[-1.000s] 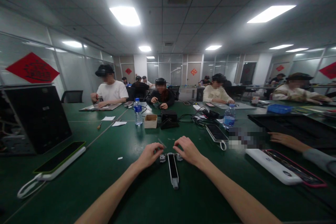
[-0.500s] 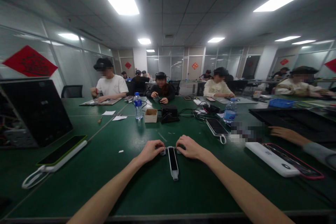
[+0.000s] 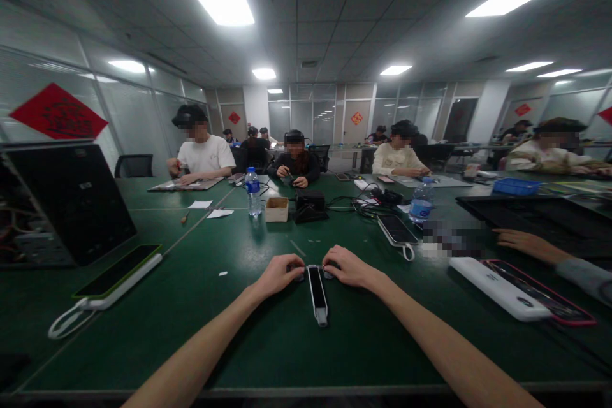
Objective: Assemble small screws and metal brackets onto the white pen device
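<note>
A slim device with a black face and white rim (image 3: 317, 290) lies lengthwise on the green table (image 3: 268, 350), with a grey piece at its near end. To its left, my left hand (image 3: 280, 273) rests with curled fingers closed on a small greyish item (image 3: 299, 278). My right hand (image 3: 350, 267) is closed in the same way just right of the device's far end, at another small greyish item (image 3: 327, 274). Fingers cover most of both items, so their kind is unclear. Neither hand is wrapped around the device itself.
A phone with a white power bank (image 3: 127, 284) lies left, near a black computer case (image 3: 71, 204). Beyond my hands stand a small box (image 3: 276, 209) and water bottles (image 3: 253, 192). Right are a white power bank (image 3: 500, 290) and a co-worker's hand (image 3: 528, 245). More people sit opposite.
The whole view has shifted slightly. Both hands stay beside the device in nearly the same closed pose, and the device lies in the same place.
</note>
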Motion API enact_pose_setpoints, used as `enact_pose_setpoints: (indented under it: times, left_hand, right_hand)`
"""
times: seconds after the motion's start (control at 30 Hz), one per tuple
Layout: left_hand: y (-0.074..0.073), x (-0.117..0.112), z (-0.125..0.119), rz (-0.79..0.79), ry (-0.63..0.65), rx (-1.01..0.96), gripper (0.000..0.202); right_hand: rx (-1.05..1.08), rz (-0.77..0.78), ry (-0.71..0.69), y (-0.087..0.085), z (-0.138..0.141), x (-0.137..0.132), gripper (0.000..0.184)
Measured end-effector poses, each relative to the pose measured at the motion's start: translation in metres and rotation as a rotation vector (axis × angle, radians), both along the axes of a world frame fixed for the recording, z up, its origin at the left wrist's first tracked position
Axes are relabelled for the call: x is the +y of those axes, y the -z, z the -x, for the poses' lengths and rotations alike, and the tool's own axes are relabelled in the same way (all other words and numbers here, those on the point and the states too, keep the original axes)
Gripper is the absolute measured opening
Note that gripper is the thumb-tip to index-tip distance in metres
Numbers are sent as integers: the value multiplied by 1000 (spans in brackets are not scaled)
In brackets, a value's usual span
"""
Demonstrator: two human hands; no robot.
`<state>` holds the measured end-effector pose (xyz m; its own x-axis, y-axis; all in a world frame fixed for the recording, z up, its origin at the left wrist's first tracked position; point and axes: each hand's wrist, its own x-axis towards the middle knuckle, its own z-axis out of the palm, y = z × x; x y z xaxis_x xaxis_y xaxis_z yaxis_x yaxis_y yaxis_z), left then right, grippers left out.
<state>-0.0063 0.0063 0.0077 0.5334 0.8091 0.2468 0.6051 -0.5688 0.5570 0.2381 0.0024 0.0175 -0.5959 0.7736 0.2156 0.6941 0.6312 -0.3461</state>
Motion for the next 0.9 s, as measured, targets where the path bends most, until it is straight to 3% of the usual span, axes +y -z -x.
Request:
enact_pose_setpoints:
  times: [0.23,0.4,0.57,0.9]
  left_hand:
    - [-1,-1,-1,31,-23,-16,22]
    - [1,-1,-1,59,-47,-67,19]
    - [-1,-1,-1,28,-52,-69,17]
    - [0,1,-1,-52,-93,26,19]
  right_hand:
    - [-67,-49,10,-9,-3,-4,19]
    - [-185,-136,95,-14,-15,0,19]
    - [-258,-63,178,-13,-29,2,18]
    - [-203,16,160,-5,-31,9,19]
